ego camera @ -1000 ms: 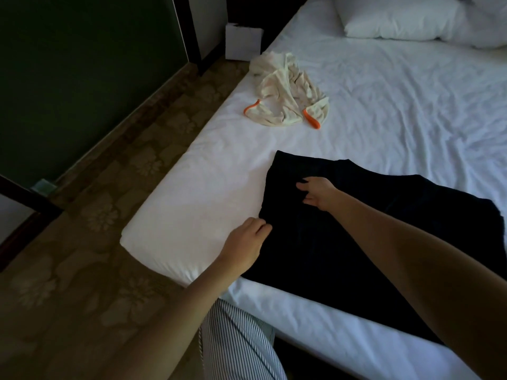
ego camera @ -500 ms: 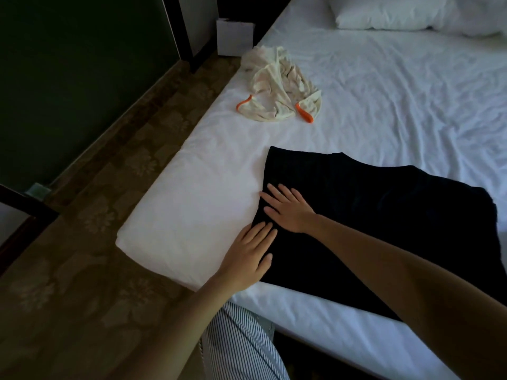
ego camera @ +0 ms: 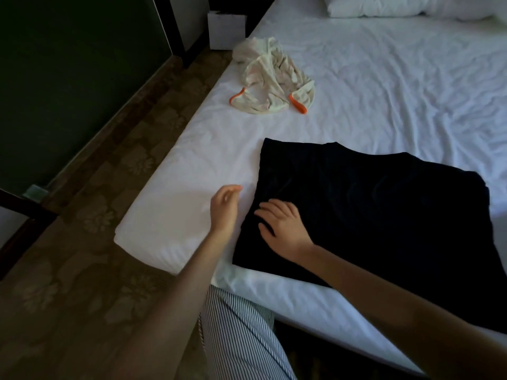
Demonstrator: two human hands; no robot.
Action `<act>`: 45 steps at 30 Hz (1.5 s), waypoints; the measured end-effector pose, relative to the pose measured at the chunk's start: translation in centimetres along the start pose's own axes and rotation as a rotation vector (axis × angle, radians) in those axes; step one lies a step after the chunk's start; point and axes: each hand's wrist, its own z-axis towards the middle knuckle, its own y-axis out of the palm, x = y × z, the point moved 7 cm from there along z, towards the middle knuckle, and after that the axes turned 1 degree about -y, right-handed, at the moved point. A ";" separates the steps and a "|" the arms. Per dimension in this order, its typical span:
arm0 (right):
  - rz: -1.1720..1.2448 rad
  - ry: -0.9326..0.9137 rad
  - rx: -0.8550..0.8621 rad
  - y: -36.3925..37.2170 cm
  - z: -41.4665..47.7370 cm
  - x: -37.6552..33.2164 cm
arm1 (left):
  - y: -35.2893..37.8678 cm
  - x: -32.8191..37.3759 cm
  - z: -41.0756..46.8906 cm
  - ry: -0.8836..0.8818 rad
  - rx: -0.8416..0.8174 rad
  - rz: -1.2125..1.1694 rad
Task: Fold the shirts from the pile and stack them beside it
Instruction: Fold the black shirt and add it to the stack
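A black shirt [ego camera: 370,209] lies spread flat on the white bed [ego camera: 384,86], near its front edge. My right hand [ego camera: 282,229] rests flat on the shirt's left part, fingers straight. My left hand [ego camera: 226,207] hovers just left of the shirt's left edge, over the bare sheet, fingers loosely curled and holding nothing. A crumpled cream shirt with orange trim [ego camera: 271,78] lies farther back near the bed's left edge.
The bed's corner [ego camera: 131,234] drops to a patterned carpet [ego camera: 82,242] on the left. A dark wall panel [ego camera: 68,64] runs along the floor. A white box [ego camera: 226,30] stands by the bed. Pillows [ego camera: 384,6] lie at the back. My striped trousers [ego camera: 241,338] touch the bed's edge.
My left hand has lifted off the black shirt's edge and moved left over the sheet. My right hand has slid nearer along the shirt, still flat.
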 end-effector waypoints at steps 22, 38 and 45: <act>0.369 0.871 -0.249 1.1 2.1 2.7 | 9.2 1.2 8.2 -0.387 -0.451 0.255; 1.243 0.805 0.121 -8.1 -6.5 10.5 | 17.7 7.7 3.4 -0.314 -0.480 0.175; 1.334 0.838 0.138 -12.3 -12.1 16.1 | 25.8 10.6 -1.5 -0.196 -0.595 0.336</act>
